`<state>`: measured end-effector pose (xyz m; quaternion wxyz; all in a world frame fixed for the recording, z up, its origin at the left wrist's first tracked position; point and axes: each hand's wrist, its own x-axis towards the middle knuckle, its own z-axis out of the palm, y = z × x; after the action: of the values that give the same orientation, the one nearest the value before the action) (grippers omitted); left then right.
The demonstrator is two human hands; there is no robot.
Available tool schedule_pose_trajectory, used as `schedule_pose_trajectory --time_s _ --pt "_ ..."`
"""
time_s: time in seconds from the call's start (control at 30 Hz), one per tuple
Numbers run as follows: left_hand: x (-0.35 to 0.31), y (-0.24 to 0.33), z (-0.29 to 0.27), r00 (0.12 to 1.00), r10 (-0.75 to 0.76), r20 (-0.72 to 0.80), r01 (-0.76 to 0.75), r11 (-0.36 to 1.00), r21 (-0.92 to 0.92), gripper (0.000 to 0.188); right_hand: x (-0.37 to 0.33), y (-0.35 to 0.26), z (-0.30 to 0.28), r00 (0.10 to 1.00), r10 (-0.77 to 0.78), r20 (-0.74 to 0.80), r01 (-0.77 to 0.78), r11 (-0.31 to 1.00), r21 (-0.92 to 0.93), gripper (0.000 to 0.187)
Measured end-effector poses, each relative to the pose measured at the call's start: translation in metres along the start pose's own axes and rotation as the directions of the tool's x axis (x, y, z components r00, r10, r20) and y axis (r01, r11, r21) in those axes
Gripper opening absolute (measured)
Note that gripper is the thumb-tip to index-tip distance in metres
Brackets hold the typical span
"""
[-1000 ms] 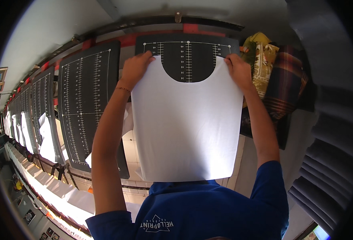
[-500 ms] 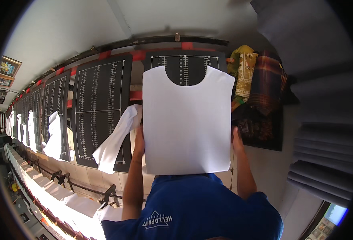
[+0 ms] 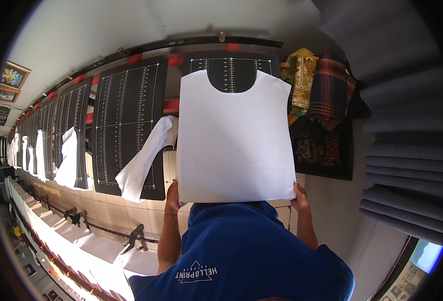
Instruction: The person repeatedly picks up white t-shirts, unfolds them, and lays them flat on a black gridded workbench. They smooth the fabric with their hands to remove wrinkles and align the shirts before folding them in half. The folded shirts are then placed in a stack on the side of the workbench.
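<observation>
A white shirt piece (image 3: 235, 140) with a scooped neckline lies smooth over a black board (image 3: 231, 80) with printed white ruler lines. Only the board's upper part shows above the neckline. At the lower left corner of the cloth, my left hand (image 3: 173, 196) is closed on its side edge. My right hand (image 3: 300, 197) grips the opposite edge near the lower right corner, thumb at the rim. The fingers beneath the cloth are hidden. Left of the piece, a narrow white cloth piece (image 3: 148, 158) hangs over the edge of the neighbouring ruled board (image 3: 123, 125).
More black boards (image 3: 71, 110) with white cloth pieces recede to the left along a dark rail (image 3: 181, 45). A row of white cloth (image 3: 88, 251) runs at lower left. At right are a folded plaid cloth (image 3: 329, 93), a yellow patterned cloth (image 3: 303, 80) and grey curtains (image 3: 407, 170).
Both hands have slid down the side edges toward the lower corners and closed on them. The lower part of the white piece looks slightly wider. The whole scene sits a little higher in view.
</observation>
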<state>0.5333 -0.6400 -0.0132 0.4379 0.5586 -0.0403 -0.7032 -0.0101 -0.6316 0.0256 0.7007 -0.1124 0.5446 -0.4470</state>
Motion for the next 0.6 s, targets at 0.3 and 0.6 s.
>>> schedule_pose_trajectory --time_s 0.3,0.6 --pt "-0.005 0.003 0.014 0.999 0.011 0.032 -0.008 0.995 -0.099 0.065 0.039 -0.026 0.053 0.745 -0.660 -0.093 0.098 0.246 -0.964 0.028" --pt "-0.056 -0.083 -0.086 0.874 0.088 -0.477 0.138 0.898 0.419 0.048 0.190 -0.104 0.287 0.671 -0.148 0.727 0.474 -0.669 -0.573 0.066"
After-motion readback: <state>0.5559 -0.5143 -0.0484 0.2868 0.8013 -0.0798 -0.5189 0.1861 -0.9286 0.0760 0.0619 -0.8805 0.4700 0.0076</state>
